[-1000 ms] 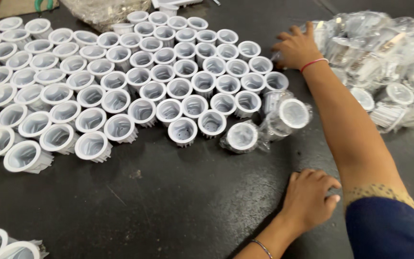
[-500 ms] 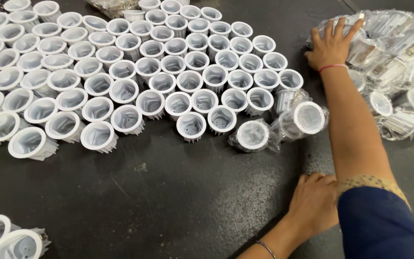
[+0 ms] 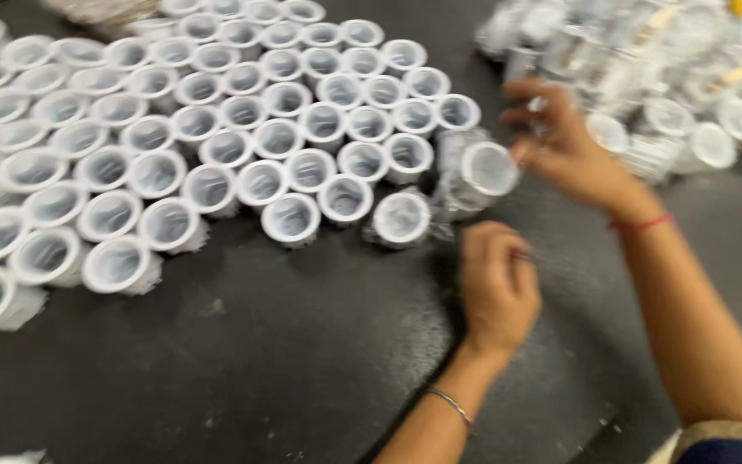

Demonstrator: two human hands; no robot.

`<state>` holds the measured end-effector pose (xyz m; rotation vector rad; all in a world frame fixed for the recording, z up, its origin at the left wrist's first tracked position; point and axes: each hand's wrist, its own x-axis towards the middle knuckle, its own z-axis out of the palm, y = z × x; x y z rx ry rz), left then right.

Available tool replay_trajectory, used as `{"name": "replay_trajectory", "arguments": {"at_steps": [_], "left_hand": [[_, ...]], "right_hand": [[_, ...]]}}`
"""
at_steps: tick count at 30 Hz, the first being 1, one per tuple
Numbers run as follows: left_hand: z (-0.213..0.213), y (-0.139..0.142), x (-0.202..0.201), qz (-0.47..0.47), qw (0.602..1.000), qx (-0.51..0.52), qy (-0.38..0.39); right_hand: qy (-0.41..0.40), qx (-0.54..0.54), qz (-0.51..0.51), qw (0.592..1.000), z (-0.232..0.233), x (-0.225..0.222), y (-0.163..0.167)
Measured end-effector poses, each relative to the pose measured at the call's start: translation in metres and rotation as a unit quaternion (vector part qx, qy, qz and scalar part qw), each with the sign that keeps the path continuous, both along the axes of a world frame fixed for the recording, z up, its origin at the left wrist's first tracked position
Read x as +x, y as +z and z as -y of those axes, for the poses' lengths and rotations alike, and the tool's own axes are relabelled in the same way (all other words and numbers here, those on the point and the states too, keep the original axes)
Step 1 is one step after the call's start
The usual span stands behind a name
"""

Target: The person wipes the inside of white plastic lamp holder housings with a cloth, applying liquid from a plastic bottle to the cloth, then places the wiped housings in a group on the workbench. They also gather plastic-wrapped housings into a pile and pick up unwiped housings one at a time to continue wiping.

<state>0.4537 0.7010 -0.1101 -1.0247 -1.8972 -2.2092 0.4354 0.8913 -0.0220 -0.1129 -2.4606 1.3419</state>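
White plastic rings (image 3: 216, 155), each in clear wrap, sit open side up in tight rows across the left and middle of the dark worktop (image 3: 216, 369). Frame is motion-blurred, so fine detail is soft.

Right hand (image 3: 573, 150): out over the right end of the rows, thumb side just beside a wrapped ring (image 3: 484, 172) lying tilted at the edge of the group. Its fingers (image 3: 530, 103) are curled loosely; cannot tell if they actually pinch the wrap or only touch it. Red thread band (image 3: 641, 225) on that wrist.

Left hand (image 3: 498, 288): resting on the worktop just below the front row, knuckles up, fingers (image 3: 484, 242) bent under in a loose fist, grasping nothing visible. Thin metal bangle (image 3: 450, 404) on the wrist. Closest piece to it is another wrapped ring (image 3: 401, 219) at the front row's right end, near but apart.

Loose heap of wrapped rings (image 3: 680, 77) piled untidily at upper right, behind the right hand, well apart from the ordered rows. Dark blue sleeve with a patterned cuff (image 3: 732, 438) shows at bottom right.
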Motion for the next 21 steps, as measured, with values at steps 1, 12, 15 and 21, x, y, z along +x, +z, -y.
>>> {"name": "replay_trajectory", "arguments": {"at_steps": [1, 12, 15, 21], "left_hand": [[0.002, 0.001, -0.006, -0.018, 0.999, 0.01, 0.036], [0.016, 0.006, -0.028, -0.071, 0.988, 0.003, 0.137], [0.016, 0.007, -0.03, -0.061, 0.989, 0.009, 0.136], [0.011, 0.004, -0.029, -0.064, 0.989, 0.003, 0.133]], "right_hand": [[-0.029, 0.054, 0.013, 0.998, 0.015, 0.015, -0.007], [-0.206, 0.144, -0.142, 0.957, 0.083, 0.002, -0.079], [-0.238, 0.157, -0.187, 0.94, 0.07, 0.008, -0.078], [-0.351, 0.031, -0.227, 0.908, -0.043, 0.058, -0.026]]}}
